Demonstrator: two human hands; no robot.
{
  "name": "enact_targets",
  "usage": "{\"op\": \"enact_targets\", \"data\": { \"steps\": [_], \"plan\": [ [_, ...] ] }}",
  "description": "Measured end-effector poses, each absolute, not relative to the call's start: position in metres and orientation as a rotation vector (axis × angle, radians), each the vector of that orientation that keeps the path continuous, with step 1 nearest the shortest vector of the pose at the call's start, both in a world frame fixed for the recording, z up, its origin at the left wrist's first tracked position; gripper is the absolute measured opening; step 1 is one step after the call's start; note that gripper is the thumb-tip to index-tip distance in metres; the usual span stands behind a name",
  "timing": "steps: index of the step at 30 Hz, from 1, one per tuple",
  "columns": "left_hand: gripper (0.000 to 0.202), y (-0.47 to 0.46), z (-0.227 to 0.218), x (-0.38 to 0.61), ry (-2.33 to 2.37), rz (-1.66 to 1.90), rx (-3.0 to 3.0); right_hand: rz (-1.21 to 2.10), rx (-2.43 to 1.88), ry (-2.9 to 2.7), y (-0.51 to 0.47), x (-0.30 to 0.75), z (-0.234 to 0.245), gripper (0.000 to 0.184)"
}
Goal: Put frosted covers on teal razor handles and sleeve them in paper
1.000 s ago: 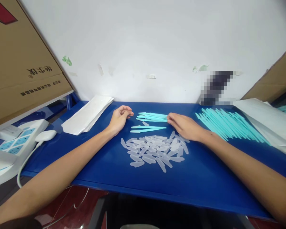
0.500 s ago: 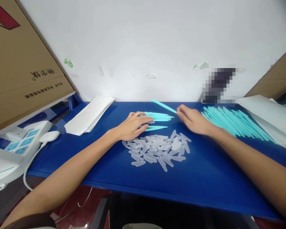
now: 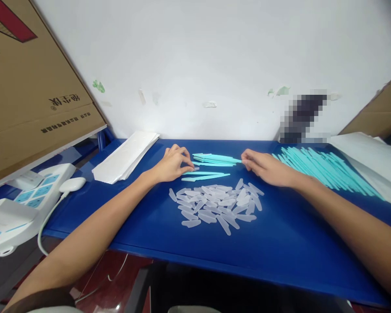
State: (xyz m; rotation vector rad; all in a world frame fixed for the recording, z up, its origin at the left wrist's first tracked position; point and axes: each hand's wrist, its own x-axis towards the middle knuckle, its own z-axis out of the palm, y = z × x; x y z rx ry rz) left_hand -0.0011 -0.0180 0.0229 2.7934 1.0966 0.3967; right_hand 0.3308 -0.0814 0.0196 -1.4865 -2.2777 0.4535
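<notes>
The left cardboard box (image 3: 29,74) bears 1 ® sign (image 3: 53,108) beside upside-down, hard-to-read Chinese lettering (image 3: 64,100).

Bright, diffuse light fills the pale wall (image 3: 189,56); beneath the blue surface (image 3: 143,226) it is dim. Wide-angle distortion stretches the edges; a patch (image 3: 303,117) at right is pixelated.

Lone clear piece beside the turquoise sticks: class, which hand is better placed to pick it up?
Probably the left hand: its fingertips are right at the piece, while the right hand is farther off, at a stick.
</notes>
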Motion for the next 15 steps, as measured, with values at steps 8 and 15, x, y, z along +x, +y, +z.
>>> {"op": "enact_targets", "data": {
  "steps": [8, 15],
  "plan": [
    [0.029, -0.013, 0.01, -0.006, 1.044, 0.475, 2.416, 0.545, -1.471, -2.307, -0.089, 0.324, 0.025, 0.022],
    [0.028, -0.02, 0.007, 0.005, 1.133, 0.549, 2.435, 0.543, -1.51, -2.29, -0.088, 0.323, 0.024, 0.024]
  ]
}}
